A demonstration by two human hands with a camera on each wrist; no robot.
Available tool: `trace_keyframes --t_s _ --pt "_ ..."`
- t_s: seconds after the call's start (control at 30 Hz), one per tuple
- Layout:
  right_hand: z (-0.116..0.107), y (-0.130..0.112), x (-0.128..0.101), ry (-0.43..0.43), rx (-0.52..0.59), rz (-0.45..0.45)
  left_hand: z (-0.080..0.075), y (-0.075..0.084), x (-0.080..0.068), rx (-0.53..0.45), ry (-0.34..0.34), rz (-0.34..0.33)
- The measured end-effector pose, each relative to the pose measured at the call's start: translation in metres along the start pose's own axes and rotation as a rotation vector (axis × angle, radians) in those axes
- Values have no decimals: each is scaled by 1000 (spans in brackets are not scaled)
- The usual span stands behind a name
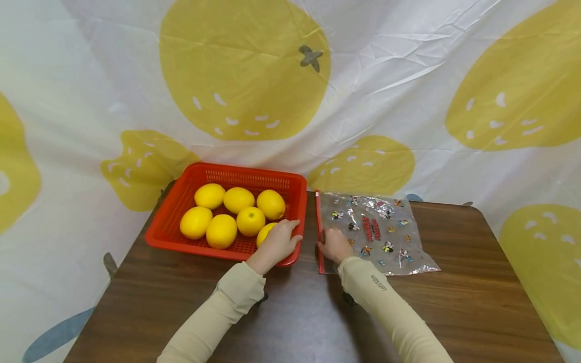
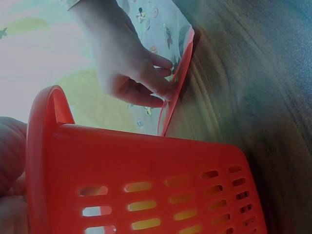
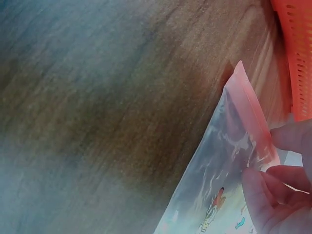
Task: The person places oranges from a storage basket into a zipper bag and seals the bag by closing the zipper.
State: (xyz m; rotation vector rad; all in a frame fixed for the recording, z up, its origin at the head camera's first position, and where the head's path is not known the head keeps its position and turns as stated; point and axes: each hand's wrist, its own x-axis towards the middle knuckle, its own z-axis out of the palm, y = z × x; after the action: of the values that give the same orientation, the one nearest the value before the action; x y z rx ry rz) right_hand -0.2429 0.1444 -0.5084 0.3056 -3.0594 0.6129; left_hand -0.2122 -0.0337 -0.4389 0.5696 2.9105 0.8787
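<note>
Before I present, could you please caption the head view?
Left hand holds red basket of yellow fruit; right hand holds clear bag.

You face a creased white cloth [image 1: 390,91] spanning 8 through 12 to 4 o'clock, with printed yellow fruit [image 1: 245,70] at 11; beneath, wood-grained tabletop [image 1: 301,327] at 6.

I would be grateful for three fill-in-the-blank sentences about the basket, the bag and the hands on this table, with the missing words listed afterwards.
1. The left hand touches the rim of the basket, whose colour is ____.
2. The number of yellow fruits visible inside the basket in the head view is ____.
3. The right hand pinches the edge of the clear bag, which in the head view lies to the ____ of the basket.

Missing words: red; seven; right.
</note>
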Motion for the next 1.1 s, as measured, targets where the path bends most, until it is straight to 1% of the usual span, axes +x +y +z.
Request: trace_keyframes --t_s 0.3,0.5,0.6,0.7,0.77,0.8,0.83,0.93,1.0,1.03,1.07,1.1 --pt "2 -1 1 11 8 -12 -1 0 0 -4 5 10" --pt "4 1 0 55 20 -37 -1 0 0 0 4 7" --pt "3 1 -1 79 59 -25 0 0 -1 -2 3 5" --pt "2 5 -1 77 136 -3 0 0 0 -5 0 -3" --pt "2 10 -1 96 174 -37 0 0 0 -5 -1 -4" --pt "2 13 -1 110 185 -68 0 0 0 -3 -1 -5" --pt "10 24 3 143 212 -116 0 0 0 -4 -1 -4" --pt "12 35 7 165 232 -150 -1 0 0 -3 0 5" --pt "9 36 7 164 253 -138 0 -1 0 -4 -1 8" --pt "6 35 7 153 271 -113 0 -1 0 -6 -2 8" --pt "-5 27 1 123 275 -79 0 -1 0 -7 -3 8" --pt "-10 25 -2 126 287 -82 0 -1 0 -9 -4 8"
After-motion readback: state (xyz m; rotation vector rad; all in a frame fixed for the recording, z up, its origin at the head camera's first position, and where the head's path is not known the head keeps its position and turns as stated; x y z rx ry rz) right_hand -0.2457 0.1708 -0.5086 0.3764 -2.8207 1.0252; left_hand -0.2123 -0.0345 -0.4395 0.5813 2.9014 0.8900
